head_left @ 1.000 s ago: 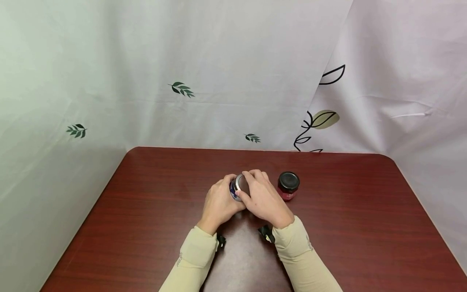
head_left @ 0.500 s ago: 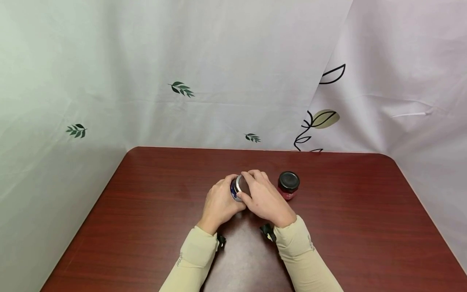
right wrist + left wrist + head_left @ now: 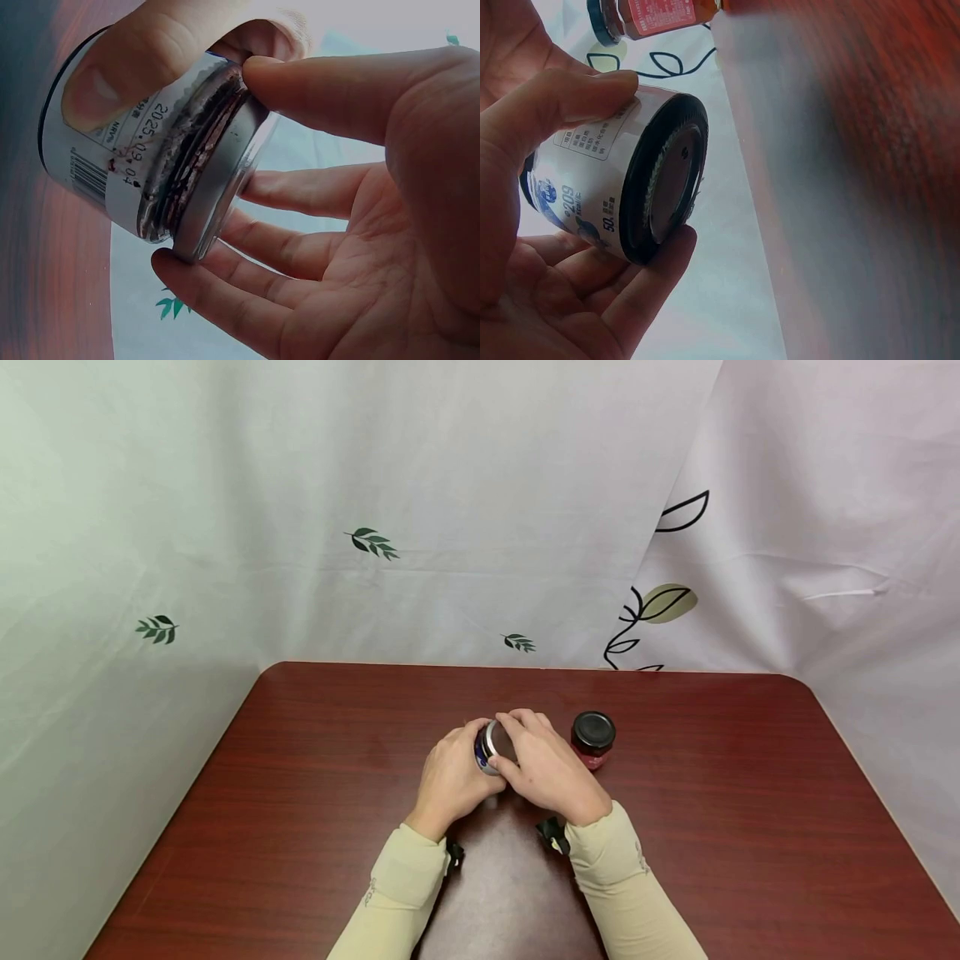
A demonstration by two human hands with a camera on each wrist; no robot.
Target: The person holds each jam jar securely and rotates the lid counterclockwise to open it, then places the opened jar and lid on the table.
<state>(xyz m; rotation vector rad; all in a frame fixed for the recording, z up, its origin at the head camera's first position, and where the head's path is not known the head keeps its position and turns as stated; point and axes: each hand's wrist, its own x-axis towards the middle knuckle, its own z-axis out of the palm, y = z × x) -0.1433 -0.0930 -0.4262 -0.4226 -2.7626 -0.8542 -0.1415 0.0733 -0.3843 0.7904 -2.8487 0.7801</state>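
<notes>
Shifted slightly rightward since a second ago, the right grip (image 3: 547, 768) pinches the silver lid (image 3: 223, 176) of a tilted jar (image 3: 585, 176). Curled around its body, the left grip (image 3: 453, 772) holds it over the worktop (image 3: 300, 827), left of a black-lidded jar (image 3: 592, 732).

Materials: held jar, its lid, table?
Jar: probably glass, glossy; bright highlights and a dark, seemingly see-through base.
Lid: likely metal, satin grey; smooth, even sheen on its side. Coated plastic possible.
Table: wood or wood-look laminate, semi-gloss; reddish-brown grain, pale reflection near the person.
</notes>
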